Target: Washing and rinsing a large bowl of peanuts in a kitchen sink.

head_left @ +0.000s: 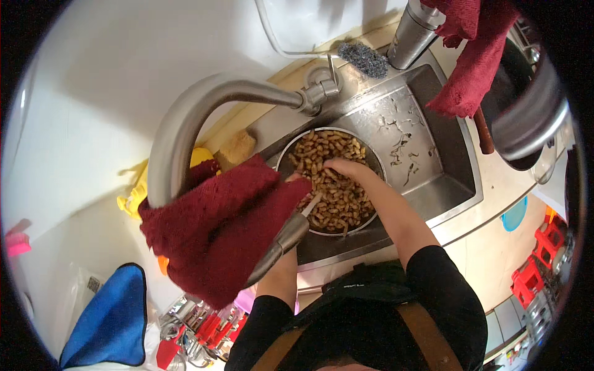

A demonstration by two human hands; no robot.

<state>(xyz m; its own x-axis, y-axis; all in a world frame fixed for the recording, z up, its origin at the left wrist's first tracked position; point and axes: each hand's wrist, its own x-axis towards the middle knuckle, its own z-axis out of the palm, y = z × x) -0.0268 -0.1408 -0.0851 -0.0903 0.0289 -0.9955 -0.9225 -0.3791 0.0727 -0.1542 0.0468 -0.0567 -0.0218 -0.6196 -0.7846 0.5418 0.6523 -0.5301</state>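
A round pan (378, 162) stands in the sink, full of wet-looking peanuts in their shells (337, 207). My right hand (343, 167) reaches into the heap from the right, its fingers bent together among the peanuts. On the pan's left side, my left hand (294, 177) is mostly covered by a dark red cloth (216, 229), so its grip is hidden. A long grey handle with a metal end (281, 247) slants over the pan's near left rim and across my left forearm. The cloth hangs at the mouth of the curved tap (204, 105).
Scraps lie on the bottom of the steel sink (396, 133). Behind it are a grey scouring pad (364, 60) and a steel cylinder (413, 36). A sponge (238, 147) sits left of the tap. Another red cloth (470, 74) and a dark pan (510, 99) are at right.
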